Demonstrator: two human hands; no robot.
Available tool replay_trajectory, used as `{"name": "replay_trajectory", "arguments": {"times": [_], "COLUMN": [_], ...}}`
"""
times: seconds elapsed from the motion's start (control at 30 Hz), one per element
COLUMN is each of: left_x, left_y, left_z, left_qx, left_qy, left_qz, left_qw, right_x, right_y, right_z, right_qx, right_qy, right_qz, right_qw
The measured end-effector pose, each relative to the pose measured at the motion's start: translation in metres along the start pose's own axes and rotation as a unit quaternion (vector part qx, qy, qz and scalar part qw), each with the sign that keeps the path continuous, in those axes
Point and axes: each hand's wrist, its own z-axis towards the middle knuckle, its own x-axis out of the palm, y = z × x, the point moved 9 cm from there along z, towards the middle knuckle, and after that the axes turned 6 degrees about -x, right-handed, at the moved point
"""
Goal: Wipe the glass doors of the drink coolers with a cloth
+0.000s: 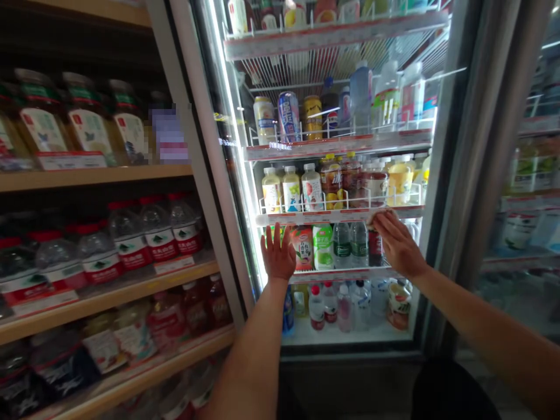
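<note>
Pale cloth (375, 217) shows beneath the fingertips of the right hand (400, 242), which holds it with fingers close together, just right of the frame's centre, before a shelf edge (315, 218) of the lit drinks fridge (345, 338). Well apart from it, the left hand (279, 256) is spread wide near the centre; whether it touches glass, I cannot tell. Wooden shelves (100, 177) with red-capped bottles (151, 233) fill the frame's left side.
</note>
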Motion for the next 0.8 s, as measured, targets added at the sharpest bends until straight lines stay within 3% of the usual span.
{"name": "replay_trajectory", "arguments": {"times": [0.13, 0.33, 0.5, 0.67, 0.8], "left_x": [-0.003, -0.004, -0.003, -0.002, -0.005], "left_y": [-0.003, -0.004, -0.002, -0.003, -0.005], "left_z": [0.001, 0.001, 0.001, 0.001, 0.001], "left_qx": [0.013, 0.017, 0.010, 0.009, 0.018], "left_qy": [-0.013, -0.021, -0.014, -0.010, -0.023], "left_qz": [0.009, 0.011, 0.001, 0.006, 0.009], "left_qw": [1.000, 1.000, 1.000, 1.000, 1.000], "right_x": [0.006, -0.005, -0.003, -0.012, -0.009], "right_y": [-0.001, -0.015, -0.019, -0.029, -0.018], "right_z": [-0.014, -0.030, -0.041, -0.042, -0.035], "right_qx": [-0.032, -0.012, -0.016, 0.051, 0.044], "right_qy": [0.040, 0.002, 0.041, -0.022, -0.025], "right_qz": [0.022, 0.003, 0.005, -0.005, -0.001], "right_qw": [0.998, 1.000, 0.999, 0.998, 0.999]}}
